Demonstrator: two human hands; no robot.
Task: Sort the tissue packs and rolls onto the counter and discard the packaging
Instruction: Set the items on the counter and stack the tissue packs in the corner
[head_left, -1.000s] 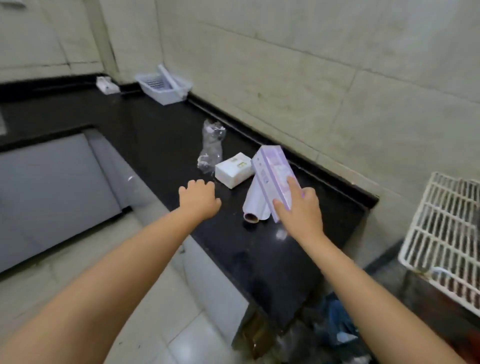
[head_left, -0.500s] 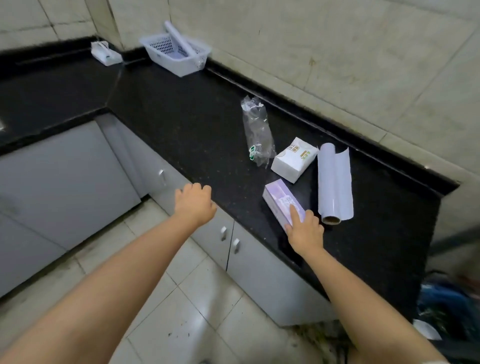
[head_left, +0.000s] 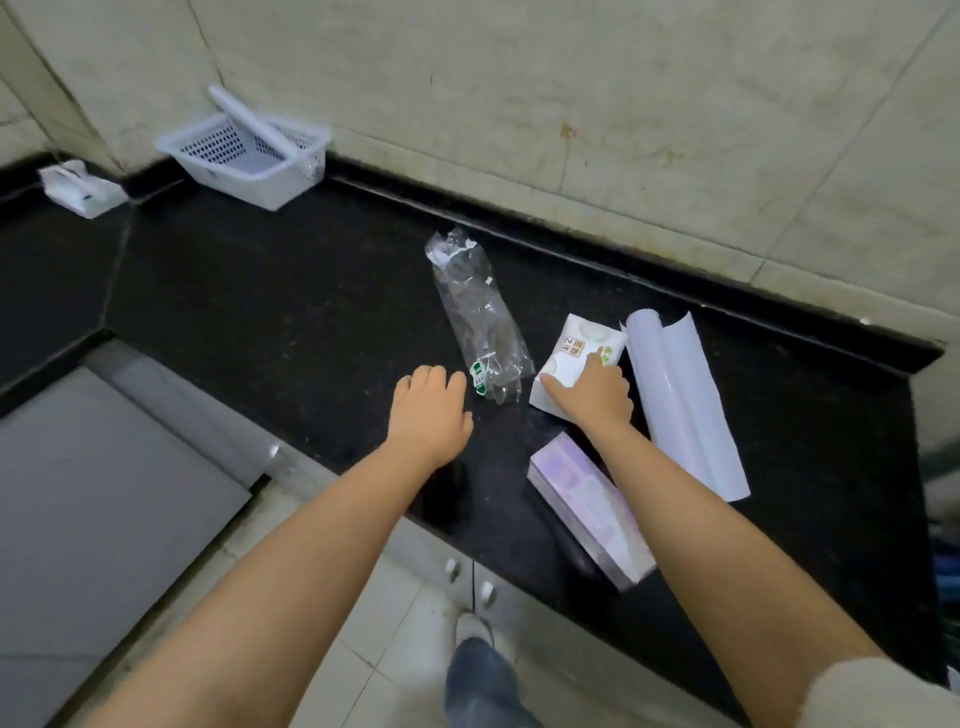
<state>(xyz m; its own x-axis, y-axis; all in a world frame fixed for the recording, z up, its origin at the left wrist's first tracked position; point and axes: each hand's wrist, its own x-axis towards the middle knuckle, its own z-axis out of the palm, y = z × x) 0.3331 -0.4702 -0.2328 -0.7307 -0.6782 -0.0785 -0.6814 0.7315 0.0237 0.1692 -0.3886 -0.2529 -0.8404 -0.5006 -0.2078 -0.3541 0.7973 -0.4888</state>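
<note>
Worktop (head_left: 291, 312): black stone, running along a tiled wall, with grey cabinet doors below its front edge.
White pack (head_left: 576, 353): lies flat in the middle of the worktop's depth, printed face up, between the wrapper and the roll.
Right hand (head_left: 592, 395): palm down on the near end of the white pack; fingers (head_left: 597, 364) spread over its top and a thumb at its near left corner. Whether they clamp it or only rest on it, I cannot tell.
Left hand (head_left: 428, 410): hangs above the worktop near the front edge, just left of the wrapper, touching nothing; fingers loosely curled, holding nothing.
Wrapper (head_left: 480, 317): clear, crumpled plastic sleeve, lying lengthwise from near the back edge toward the front, with a green label at its near end.
Roll (head_left: 680, 400): pale film or paper, partly unrolled, lying just right of the white pack, a loose flap along its right side.
Purple pack (head_left: 587, 509): long, lying at the front edge under the right forearm, apart from the white pack.
Basket (head_left: 249, 156): white, perforated, against the wall at the far left, a flat white piece leaning across it.
Small pack (head_left: 78, 189): white, in the far left corner.
</note>
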